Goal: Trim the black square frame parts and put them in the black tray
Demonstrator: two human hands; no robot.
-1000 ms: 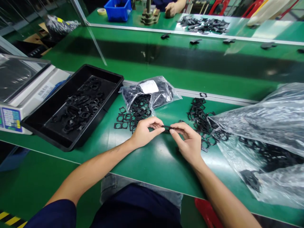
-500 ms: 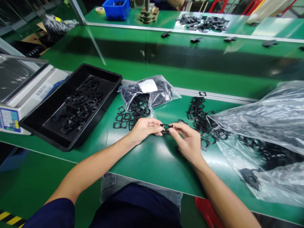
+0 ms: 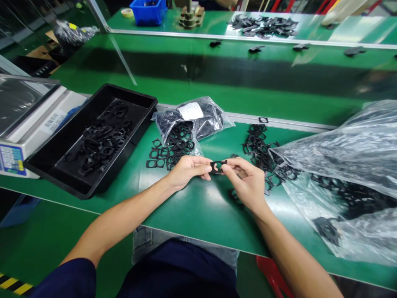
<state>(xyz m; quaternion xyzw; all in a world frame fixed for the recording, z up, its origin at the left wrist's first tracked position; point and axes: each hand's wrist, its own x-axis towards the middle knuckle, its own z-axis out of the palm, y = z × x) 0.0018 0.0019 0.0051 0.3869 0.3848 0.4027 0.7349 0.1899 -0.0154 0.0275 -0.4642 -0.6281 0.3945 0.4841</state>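
My left hand (image 3: 187, 169) and my right hand (image 3: 245, 182) meet over the green table and pinch the two ends of one small black frame-shaped part (image 3: 217, 166), held flat toward me. Just left of my left hand lie loose black frame parts (image 3: 158, 155), spilling from a small clear bag (image 3: 192, 120) with a white label. A heap of the same black parts (image 3: 260, 149) lies right of my right hand. A black tray (image 3: 93, 136) holding several such parts stands further left.
A weighing scale (image 3: 27, 120) stands at the left edge. A large crumpled clear plastic bag (image 3: 344, 174) with black parts covers the right side. Beyond a metal rail runs a green conveyor belt (image 3: 217, 74) carrying black pieces; a blue bin (image 3: 147, 10) sits far back.
Both hands have turned the black part from edge-on to flat, so its opening faces me. The view has tilted down slightly; a person's hand seen at the far bench is out of frame.
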